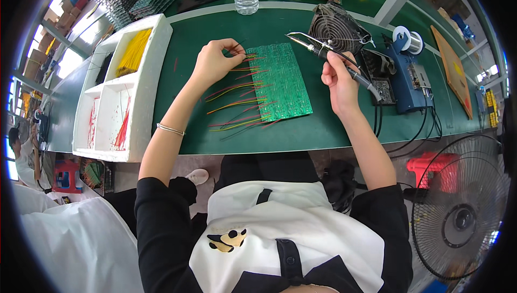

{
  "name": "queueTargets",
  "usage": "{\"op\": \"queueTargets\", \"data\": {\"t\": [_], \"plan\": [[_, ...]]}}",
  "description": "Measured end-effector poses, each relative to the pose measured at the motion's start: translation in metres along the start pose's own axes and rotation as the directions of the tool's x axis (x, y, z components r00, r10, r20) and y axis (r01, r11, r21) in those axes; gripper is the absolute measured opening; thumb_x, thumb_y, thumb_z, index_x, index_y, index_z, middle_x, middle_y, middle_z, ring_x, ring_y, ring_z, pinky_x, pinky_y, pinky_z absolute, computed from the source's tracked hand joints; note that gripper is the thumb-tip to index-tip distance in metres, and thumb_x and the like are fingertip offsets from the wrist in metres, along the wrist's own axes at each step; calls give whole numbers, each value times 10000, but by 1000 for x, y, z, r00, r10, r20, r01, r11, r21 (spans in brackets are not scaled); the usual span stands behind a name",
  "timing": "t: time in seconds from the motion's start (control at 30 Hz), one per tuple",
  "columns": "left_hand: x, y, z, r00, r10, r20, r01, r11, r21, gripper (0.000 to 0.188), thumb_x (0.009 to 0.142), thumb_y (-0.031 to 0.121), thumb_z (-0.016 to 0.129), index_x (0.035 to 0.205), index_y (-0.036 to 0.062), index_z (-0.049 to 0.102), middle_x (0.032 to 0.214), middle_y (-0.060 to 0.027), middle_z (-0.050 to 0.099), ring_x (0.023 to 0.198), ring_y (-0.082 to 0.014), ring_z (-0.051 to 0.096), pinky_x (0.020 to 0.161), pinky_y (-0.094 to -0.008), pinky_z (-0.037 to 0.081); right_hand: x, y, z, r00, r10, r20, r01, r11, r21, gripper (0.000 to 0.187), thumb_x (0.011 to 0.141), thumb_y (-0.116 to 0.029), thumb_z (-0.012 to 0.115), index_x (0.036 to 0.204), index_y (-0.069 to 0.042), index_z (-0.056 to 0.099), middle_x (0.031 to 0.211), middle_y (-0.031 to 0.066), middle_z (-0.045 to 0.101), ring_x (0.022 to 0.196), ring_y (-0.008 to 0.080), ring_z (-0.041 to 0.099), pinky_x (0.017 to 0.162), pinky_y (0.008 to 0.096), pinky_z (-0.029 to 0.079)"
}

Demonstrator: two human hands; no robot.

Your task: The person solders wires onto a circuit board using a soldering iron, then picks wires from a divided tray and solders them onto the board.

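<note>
The left hand [218, 61], thumb and forefinger pinched together on a thin dark wire, is at the upper left corner of a green circuit board [285, 88] lying flat on the tabletop [196, 142]. Red, yellow and dark wires [232, 105] extend from the board's left edge (toward a white foam tray [156, 67]). The right hand [342, 80] closes around a soldering iron [323, 51], its tip raised clear of the board.

Red stools [65, 176] stand on grey floor [328, 157] below the workbench [301, 135].
</note>
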State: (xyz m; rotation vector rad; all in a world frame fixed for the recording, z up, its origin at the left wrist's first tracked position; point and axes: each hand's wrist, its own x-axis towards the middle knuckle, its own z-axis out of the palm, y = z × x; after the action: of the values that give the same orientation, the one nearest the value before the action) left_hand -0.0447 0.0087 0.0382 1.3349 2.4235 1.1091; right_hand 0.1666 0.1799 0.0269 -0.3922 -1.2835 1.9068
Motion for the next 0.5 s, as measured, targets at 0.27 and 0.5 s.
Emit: {"op": "queueTargets", "data": {"t": [0.27, 0.5], "plan": [[15, 0, 4, 997, 76, 9, -72, 975, -212, 163, 738, 181, 638, 799, 31, 654, 742, -34, 643, 715, -130, 583, 703, -274, 451, 14, 2, 5, 997, -55, 56, 65, 979, -193, 186, 829, -127, 620, 788, -54, 455, 594, 51, 529, 443, 67, 437, 410, 198, 332], [1, 9, -12, 947, -184, 263, 315, 696, -646, 131, 807, 156, 622, 834, 35, 580, 598, 74, 432, 510, -14, 315, 467, -186, 270, 24, -34, -2, 985, -27, 170, 84, 937, -339, 185, 823, -140, 628, 784, -59, 466, 585, 57, 535, 439, 75, 442, 403, 197, 329]]}}
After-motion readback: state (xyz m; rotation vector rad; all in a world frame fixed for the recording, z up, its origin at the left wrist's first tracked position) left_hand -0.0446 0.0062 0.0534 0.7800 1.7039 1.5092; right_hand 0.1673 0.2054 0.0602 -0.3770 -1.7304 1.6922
